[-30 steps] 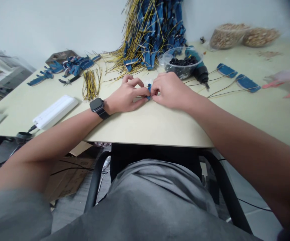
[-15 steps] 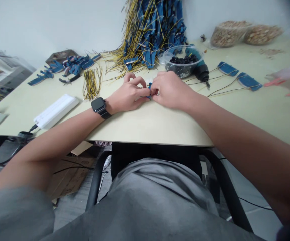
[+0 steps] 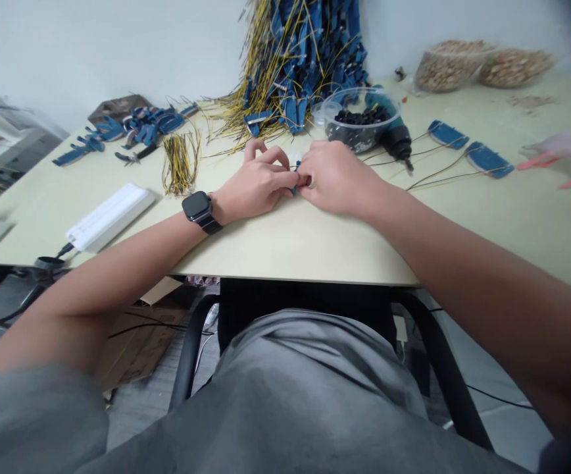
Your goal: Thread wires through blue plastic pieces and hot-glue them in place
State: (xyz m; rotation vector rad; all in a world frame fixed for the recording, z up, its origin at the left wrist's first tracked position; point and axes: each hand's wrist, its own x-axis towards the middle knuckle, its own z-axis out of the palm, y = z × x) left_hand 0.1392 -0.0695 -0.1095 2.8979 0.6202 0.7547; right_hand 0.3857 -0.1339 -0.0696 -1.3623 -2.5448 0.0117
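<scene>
My left hand (image 3: 258, 184), with a black watch on the wrist, has its thumb and index finger closed at a small blue piece (image 3: 295, 188); the other fingers are curled and raised. Against it from the other side, my right hand (image 3: 337, 176) pinches the same piece, fingertips nearly touching those of the left. Most of the piece is hidden by the fingers, so its shape cannot be made out. Just beyond the hands stands a clear plastic bowl (image 3: 359, 139) of small black parts. Left of them lies a bundle of yellow and black wires (image 3: 181, 164).
Behind rises a big pile of blue parts with wires (image 3: 310, 59). A power drill (image 3: 397, 139) lies by the bowl; two blue parts (image 3: 489, 160) lie to the right, near pink handles (image 3: 537, 162). Cutters (image 3: 135, 157) and a white power bank (image 3: 110, 217) are at left.
The left fingers have shifted slightly to the right over the blue piece, covering more of it. The right hand stays almost in place.
</scene>
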